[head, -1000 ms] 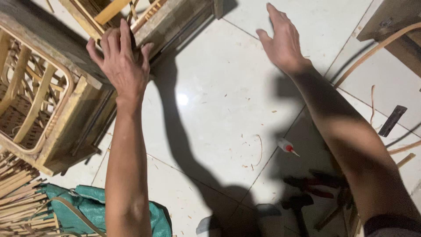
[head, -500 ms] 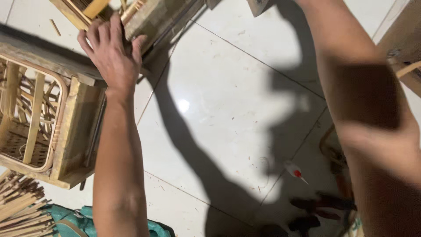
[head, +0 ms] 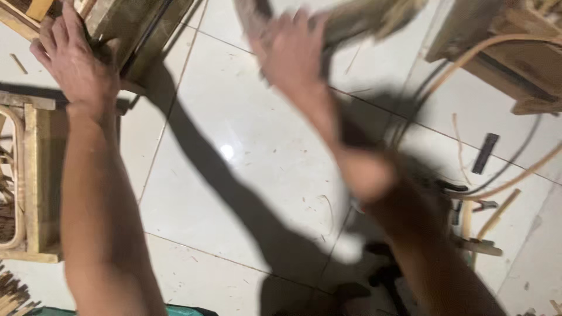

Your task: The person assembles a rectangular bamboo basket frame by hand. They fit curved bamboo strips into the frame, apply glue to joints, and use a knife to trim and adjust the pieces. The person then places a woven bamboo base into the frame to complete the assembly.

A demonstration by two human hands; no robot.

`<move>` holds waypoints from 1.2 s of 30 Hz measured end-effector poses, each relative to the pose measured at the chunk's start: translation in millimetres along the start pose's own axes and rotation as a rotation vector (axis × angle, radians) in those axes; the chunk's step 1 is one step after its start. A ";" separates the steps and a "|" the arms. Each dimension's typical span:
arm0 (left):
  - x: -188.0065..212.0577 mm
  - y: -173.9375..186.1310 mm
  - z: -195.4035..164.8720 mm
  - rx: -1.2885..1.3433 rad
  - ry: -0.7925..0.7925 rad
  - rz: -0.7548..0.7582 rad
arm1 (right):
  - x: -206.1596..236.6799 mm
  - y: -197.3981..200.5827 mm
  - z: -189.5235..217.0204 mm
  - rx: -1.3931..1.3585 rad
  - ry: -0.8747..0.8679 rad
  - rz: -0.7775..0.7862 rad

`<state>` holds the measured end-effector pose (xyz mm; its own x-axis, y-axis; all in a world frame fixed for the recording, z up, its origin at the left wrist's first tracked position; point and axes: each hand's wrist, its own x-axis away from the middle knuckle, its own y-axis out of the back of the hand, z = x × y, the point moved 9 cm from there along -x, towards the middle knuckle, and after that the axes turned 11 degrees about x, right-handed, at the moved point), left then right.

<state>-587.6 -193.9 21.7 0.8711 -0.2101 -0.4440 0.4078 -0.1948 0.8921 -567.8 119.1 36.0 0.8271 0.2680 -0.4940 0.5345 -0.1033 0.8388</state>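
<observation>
Two hands work on two wooden pieces. The left hand [head: 73,64] lies flat, fingers spread, on the edge of a wooden frame [head: 126,26] at the top left; its forearm runs down the left side. The right hand [head: 290,55] is closed around the end of a blurred wooden piece [head: 366,20] at the top centre, lifted clear of the floor; the blur hides how the fingers wrap it.

One slatted crate [head: 35,175] stands at the left edge, just beside the left forearm and partly hidden by it. One more wooden frame [head: 509,52] fills the top right corner, with a curved rattan strip [head: 462,61] arching in front of it. A second long strip [head: 515,178] sweeps across the right side, and a short stick [head: 497,213] lies near it. One flat dark bar [head: 485,153] rests alone on the tile. Dark tools [head: 468,205] sit by the right forearm, too blurred to count. A bundle of thin sticks [head: 12,289] shows at the bottom left, beside a bit of teal cloth [head: 175,310].

The floor [head: 246,134] is glossy white tile with grout lines, shavings, one bright light reflection and heavy arm shadows
</observation>
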 end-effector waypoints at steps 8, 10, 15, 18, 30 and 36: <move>54.4 20.5 -163.5 0.677 0.018 0.087 | 133.6 106.0 2.1 -0.822 -0.078 0.106; 80.2 15.8 -226.4 0.555 -0.243 0.173 | 149.4 103.0 -72.7 -0.734 -0.264 0.138; 73.0 -30.7 -227.0 0.368 -0.023 0.473 | 173.5 -3.8 -147.4 -0.576 -0.520 0.667; 65.8 -28.1 -216.3 0.458 0.080 0.466 | 180.4 -8.5 -137.6 -0.472 -0.535 0.586; 204.9 43.8 -181.6 0.368 -0.048 0.446 | 318.0 107.4 -1.0 -0.601 -0.281 0.607; 302.3 109.6 -219.4 0.423 -0.001 0.308 | 365.1 150.4 -9.8 -0.486 -0.137 0.565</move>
<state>-219.5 -68.5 3.6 0.9326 -0.3199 -0.1669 -0.0137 -0.4937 0.8695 -187.1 210.8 -16.0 0.9837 0.1747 0.0431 -0.0871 0.2529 0.9636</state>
